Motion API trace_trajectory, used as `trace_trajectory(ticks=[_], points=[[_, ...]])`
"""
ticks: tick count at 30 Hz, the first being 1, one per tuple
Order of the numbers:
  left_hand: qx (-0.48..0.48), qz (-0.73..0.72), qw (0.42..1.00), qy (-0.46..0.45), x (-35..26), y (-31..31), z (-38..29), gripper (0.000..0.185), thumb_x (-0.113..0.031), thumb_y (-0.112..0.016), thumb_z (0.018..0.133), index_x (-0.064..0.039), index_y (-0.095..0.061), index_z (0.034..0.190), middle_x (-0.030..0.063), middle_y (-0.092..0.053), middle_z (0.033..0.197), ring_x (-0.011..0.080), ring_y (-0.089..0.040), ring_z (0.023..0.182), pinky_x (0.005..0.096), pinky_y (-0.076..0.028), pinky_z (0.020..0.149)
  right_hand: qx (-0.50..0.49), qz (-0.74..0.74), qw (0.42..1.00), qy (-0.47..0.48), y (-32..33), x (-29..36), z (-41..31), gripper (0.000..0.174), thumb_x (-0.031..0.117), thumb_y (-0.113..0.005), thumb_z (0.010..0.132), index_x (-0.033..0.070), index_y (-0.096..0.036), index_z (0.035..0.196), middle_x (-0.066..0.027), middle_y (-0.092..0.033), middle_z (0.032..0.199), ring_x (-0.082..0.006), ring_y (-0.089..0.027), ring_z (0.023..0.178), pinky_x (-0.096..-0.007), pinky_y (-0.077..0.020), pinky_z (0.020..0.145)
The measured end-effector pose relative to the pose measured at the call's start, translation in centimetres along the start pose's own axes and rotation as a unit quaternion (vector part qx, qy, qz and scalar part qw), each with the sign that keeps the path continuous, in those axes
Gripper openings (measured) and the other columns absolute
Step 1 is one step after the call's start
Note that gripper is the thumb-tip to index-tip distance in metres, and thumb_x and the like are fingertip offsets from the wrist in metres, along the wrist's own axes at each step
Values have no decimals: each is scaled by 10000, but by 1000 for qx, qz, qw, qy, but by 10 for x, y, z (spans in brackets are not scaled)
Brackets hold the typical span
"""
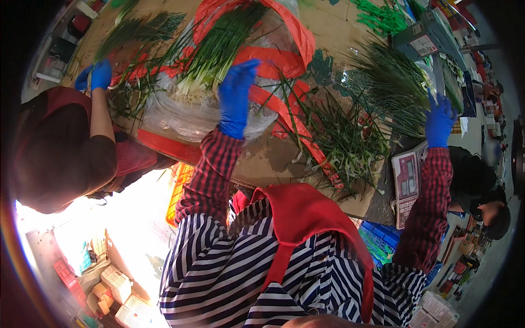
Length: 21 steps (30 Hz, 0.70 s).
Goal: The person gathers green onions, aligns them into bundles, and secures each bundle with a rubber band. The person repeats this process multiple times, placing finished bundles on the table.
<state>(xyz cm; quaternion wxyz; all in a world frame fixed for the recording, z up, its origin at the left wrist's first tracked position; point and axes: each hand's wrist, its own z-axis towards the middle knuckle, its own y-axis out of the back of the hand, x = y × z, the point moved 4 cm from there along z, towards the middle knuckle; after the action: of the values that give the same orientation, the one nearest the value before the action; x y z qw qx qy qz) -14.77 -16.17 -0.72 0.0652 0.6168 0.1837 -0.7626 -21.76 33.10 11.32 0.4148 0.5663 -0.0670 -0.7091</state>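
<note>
My left hand (236,98), in a blue glove and motion-blurred, is over the table beside a large bunch of green onions (221,45). Its roots point toward me, and it lies on clear plastic (180,117) inside an opened red plastic bag (301,30). Whether those fingers hold anything is unclear. Farther right, my right hand (441,119), also gloved in blue, has its fingers apart at the edge of a second heap of green onions (389,78). A digital scale (408,176) stands just below that heap, partly hidden by my right forearm.
Loose trimmed leaves (348,139) cover the table (270,162) before me. At left a co-worker's gloved hands (98,76) hold blurred green onions (123,35). Green strips (381,16) and a grey-green metal box (426,39) stand back right. Crates, one blue (381,235), one orange (178,192), sit below the edge.
</note>
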Motion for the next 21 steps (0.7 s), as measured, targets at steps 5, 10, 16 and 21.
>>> trace_trajectory(ticks=[5, 10, 16, 21], points=[[-141, 522, 840, -41, 16, 70, 1, 280, -182, -665, 770, -120, -583, 1031, 86, -618, 900, 251, -606, 825, 363, -484, 684, 34, 223, 972, -61, -1, 11, 6, 644, 146, -648, 768, 255, -406, 1355, -30, -487, 1280, -243, -422, 1209, -474, -290, 986], [-148, 683, 716, -5, 30, 72, 4, 370, -230, -683, 738, -145, -545, 1070, 96, -627, 835, 304, -615, 756, 419, -479, 628, -6, 334, 943, 12, 57, 126, -8, 634, 159, -635, 753, 237, -421, 1344, -63, -541, 1160, -250, -470, 1120, -472, -292, 969], [-142, 369, 918, 5, -8, 42, -22, 502, -200, -687, 760, -174, -503, 1226, 10, -559, 746, 129, -557, 655, 307, -448, 577, -40, 541, 839, 35, 129, 185, -23, 545, 113, -618, 764, 202, -494, 1287, -73, -563, 1151, -254, -507, 1065, -454, -325, 941], [27, -83, 961, 264, 6, -33, -92, 379, -91, -614, 829, -69, -509, 1192, -6, -547, 794, 97, -525, 674, 240, -432, 587, 8, 783, 622, -19, 164, 215, -36, 505, 132, -659, 780, 121, -514, 1263, -111, -594, 1082, -285, -563, 957, -371, -437, 827]])
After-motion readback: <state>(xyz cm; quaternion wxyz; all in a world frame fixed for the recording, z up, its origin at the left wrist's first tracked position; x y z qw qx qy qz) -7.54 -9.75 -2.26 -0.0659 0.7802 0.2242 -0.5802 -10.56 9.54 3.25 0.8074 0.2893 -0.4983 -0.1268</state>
